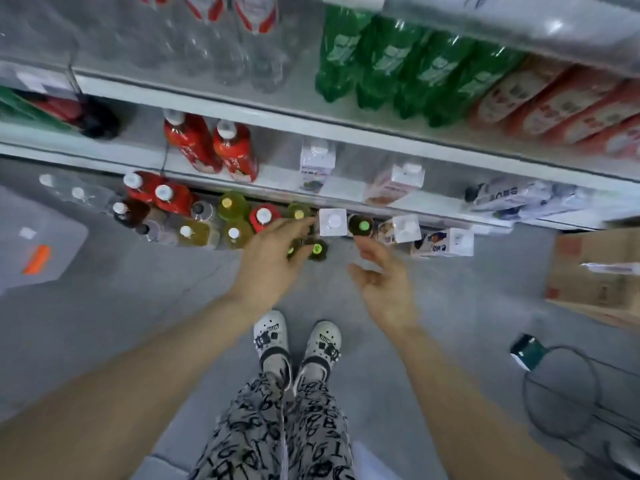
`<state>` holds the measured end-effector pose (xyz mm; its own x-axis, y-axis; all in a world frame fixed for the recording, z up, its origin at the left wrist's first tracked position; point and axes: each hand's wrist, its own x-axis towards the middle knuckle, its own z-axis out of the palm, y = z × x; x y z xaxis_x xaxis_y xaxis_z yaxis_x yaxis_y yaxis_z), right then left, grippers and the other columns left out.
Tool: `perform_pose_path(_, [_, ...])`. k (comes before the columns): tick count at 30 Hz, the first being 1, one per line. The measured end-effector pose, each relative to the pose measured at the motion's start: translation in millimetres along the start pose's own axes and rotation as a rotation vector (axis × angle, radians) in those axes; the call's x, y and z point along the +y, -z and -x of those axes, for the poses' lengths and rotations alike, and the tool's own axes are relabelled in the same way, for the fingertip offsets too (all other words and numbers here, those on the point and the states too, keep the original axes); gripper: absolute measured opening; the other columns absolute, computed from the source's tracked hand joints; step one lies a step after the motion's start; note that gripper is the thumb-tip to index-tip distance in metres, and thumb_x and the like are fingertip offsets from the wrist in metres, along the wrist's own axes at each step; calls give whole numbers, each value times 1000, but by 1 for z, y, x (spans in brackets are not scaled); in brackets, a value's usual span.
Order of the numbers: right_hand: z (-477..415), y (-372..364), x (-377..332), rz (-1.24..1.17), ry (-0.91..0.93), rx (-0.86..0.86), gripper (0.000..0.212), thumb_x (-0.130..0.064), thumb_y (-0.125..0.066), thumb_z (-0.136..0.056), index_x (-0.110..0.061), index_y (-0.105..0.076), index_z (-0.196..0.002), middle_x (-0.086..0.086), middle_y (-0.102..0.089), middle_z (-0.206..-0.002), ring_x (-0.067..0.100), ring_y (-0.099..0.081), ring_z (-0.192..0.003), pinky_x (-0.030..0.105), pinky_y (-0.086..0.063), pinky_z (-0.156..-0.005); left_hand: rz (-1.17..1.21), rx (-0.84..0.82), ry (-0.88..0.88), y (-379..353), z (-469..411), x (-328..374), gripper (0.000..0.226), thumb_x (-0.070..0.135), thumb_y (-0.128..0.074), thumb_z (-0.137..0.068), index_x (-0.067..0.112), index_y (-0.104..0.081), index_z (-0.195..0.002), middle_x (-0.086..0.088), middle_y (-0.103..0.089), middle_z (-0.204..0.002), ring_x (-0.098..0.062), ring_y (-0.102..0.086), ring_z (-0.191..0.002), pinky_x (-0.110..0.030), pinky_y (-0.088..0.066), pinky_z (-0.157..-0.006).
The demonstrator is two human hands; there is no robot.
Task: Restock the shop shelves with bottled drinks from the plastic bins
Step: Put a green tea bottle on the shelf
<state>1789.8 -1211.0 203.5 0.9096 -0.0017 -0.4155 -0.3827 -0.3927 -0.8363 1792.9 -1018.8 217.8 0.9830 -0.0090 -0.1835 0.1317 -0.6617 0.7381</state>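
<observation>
I look straight down a shop shelf. My left hand reaches toward a cluster of dark bottles with green caps standing on the floor, its fingers spread over them; whether it touches one I cannot tell. My right hand hovers beside it, fingers loosely curved and holding nothing, just below another green-capped bottle. More bottles stand in a row along the shelf foot: red ones, yellow-green ones and white square cartons. Two red bottles stand on the low shelf.
Green bottles and red packs fill the upper shelf. A clear plastic bin lid lies on the floor at left, a cardboard box at right, a wire stool lower right. My feet stand on grey floor.
</observation>
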Motion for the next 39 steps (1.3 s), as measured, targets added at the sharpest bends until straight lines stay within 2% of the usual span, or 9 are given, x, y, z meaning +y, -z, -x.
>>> perform_pose_path(1, [-4, -5, 19, 16, -12, 2, 38, 9, -64, -91, -10, -64, -123, 12, -66, -110, 29, -54, -87, 14, -50, -78, 40, -21, 25, -15, 2, -14, 44, 3, -72, -83, 15, -66, -125, -9, -70, -109, -28, -68, -95, -24, -44, -100])
perform_pose_path(3, [-12, -14, 57, 62, -46, -4, 41, 2, -70, -89, -17, -65, -125, -7, -67, -108, 21, -59, -84, 25, -54, -84, 102, -41, 87, -47, 7, -44, 46, 4, -70, -86, 19, -63, -128, -8, -68, -114, -25, -68, -98, -41, -56, -89])
perform_pose_path(8, [-40, -41, 141, 86, -131, -46, 47, -5, -73, -89, -26, -63, -130, -9, -62, -124, -16, -60, -90, 29, -57, -87, 156, -88, 200, -119, 13, -105, 50, 17, -66, -88, 21, -56, -137, -8, -65, -123, -26, -64, -108, -48, -55, -88])
perform_pose_path(18, [-119, -95, 289, 81, -197, -108, 57, -1, -76, -85, -20, -57, -135, -19, -54, -123, 14, -53, -119, 44, -55, -96, 154, -160, 321, -245, -11, -225, 63, 10, -65, -91, 15, -41, -149, -13, -56, -136, -29, -56, -121, -49, -50, -98])
perform_pose_path(22, [-156, -108, 333, 144, -198, -142, 67, -3, -76, -85, -20, -49, -143, -15, -49, -130, 13, -52, -119, 37, -55, -95, 183, -159, 368, -288, -17, -260, 67, 11, -65, -92, 9, -34, -151, -13, -48, -147, -28, -50, -132, -48, -45, -106])
perform_pose_path(26, [-189, -120, 361, 218, -201, -162, 77, -6, -78, -83, -23, -42, -149, -14, -47, -131, 10, -52, -121, 14, -52, -86, 164, -213, 404, -323, -23, -285, 73, 14, -64, -93, 9, -24, -154, -12, -39, -154, -26, -43, -138, -46, -42, -109])
perform_pose_path(33, [-226, -143, 391, 224, -101, -175, 82, -10, -83, -75, -26, -44, -145, -22, -52, -128, 17, -54, -125, 47, -55, -98, 180, -197, 435, -361, -43, -311, 86, 12, -64, -92, 14, -8, -158, -9, -31, -159, -25, -41, -139, -46, -43, -109])
perform_pose_path(37, [-236, -152, 400, 212, -79, -176, 86, -14, -83, -70, -35, -44, -142, -27, -55, -122, 17, -55, -128, 52, -54, -98, 187, -211, 432, -373, -48, -315, 88, 13, -64, -93, 11, -3, -157, -9, -29, -160, -25, -41, -139, -45, -43, -108])
perform_pose_path(39, [-238, -154, 402, 232, -62, -173, 88, -10, -85, -70, -27, -41, -145, -22, -56, -124, 16, -54, -128, 51, -53, -100, 189, -210, 432, -377, -48, -316, 91, 13, -64, -92, 12, 0, -158, -8, -30, -159, -26, -44, -137, -45, -46, -105])
